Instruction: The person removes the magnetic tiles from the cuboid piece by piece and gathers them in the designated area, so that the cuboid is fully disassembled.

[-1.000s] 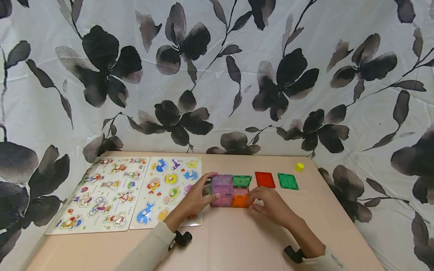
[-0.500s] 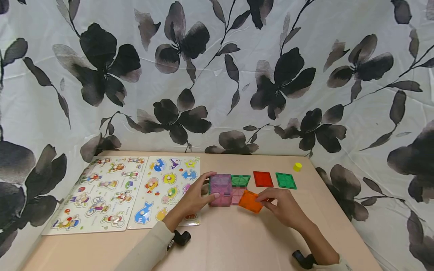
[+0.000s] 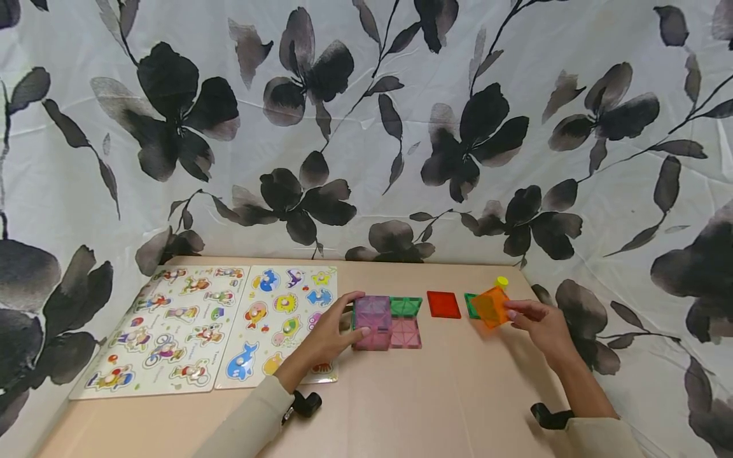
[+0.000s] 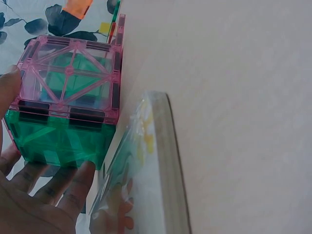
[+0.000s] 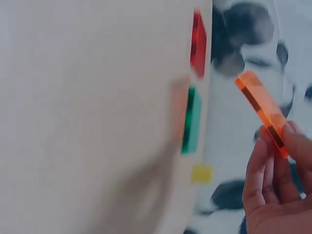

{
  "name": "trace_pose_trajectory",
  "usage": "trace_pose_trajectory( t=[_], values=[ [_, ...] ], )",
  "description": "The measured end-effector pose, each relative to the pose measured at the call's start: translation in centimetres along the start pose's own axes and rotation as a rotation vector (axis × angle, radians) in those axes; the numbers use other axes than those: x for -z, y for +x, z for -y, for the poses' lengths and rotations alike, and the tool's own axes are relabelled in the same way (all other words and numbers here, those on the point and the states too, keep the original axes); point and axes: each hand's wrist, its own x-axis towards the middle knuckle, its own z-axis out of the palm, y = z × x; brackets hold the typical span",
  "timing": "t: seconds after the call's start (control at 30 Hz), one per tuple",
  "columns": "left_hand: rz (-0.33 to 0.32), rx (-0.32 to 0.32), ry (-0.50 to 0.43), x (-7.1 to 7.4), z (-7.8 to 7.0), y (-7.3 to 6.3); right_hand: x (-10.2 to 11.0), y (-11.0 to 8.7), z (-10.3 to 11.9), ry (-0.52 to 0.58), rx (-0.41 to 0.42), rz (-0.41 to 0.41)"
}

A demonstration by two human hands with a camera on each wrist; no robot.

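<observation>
My left hand (image 3: 325, 336) holds a small box of see-through magnetic tiles (image 3: 372, 322) at its left side. In the left wrist view the thumb lies along the pink tile wall (image 4: 69, 78), and the fingers touch the green wall (image 4: 61, 141). A green tile (image 3: 405, 306) and a pink tile (image 3: 405, 333) lie flat against the box's right side. Off to the right, my right hand (image 3: 541, 327) pinches an orange magnetic tile (image 3: 490, 307) by one edge. This tile is raised above the table and tilted, partly covering a loose green tile (image 3: 471, 306).
A red tile (image 3: 443, 305) lies between the box and the loose green tile. The small yellow cylinder (image 3: 501, 281) stands near the back right corner. Two picture puzzle boards (image 3: 163, 331) cover the left of the table (image 3: 395, 407). Behind hangs a flowered cloth (image 3: 395, 165).
My right hand has pulled the orange tile off from beside the flat pink tile and carried it right, above the loose green tile. The left hand stays on the box.
</observation>
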Motion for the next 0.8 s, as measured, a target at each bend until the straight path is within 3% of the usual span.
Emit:
trace_pose_trajectory(
  t=[0.13,0.23,0.33,0.47,0.53,0.63,0.73,0.8],
  values=[
    [-0.002,0.001,-0.005,0.0,0.1,-0.1,1.9,1.0,-2.3,0.177,-0.108,-0.078],
    [0.001,-0.002,-0.012,0.0,0.2,-0.1,2.6,1.7,-3.8,0.226,-0.219,-0.142],
    [0.004,-0.003,-0.02,0.0,0.2,0.0,3.0,2.4,-4.8,0.188,-0.324,-0.178],
    [0.002,-0.007,-0.015,0.1,0.2,0.0,3.2,3.3,-5.6,0.148,-0.403,-0.178],
    [0.004,-0.007,-0.011,0.1,0.2,0.0,3.1,3.5,-5.6,0.096,-0.42,-0.173],
    [0.008,-0.008,-0.006,0.0,0.1,0.0,2.6,3.4,-5.0,-0.093,-0.412,-0.194],
    [0.01,-0.004,-0.007,0.0,0.1,0.0,1.5,2.9,-3.7,-0.292,-0.345,-0.229],
    [0.008,-0.005,-0.007,0.0,0.0,0.1,0.6,2.6,-2.6,-0.362,-0.266,-0.232]
  ],
)
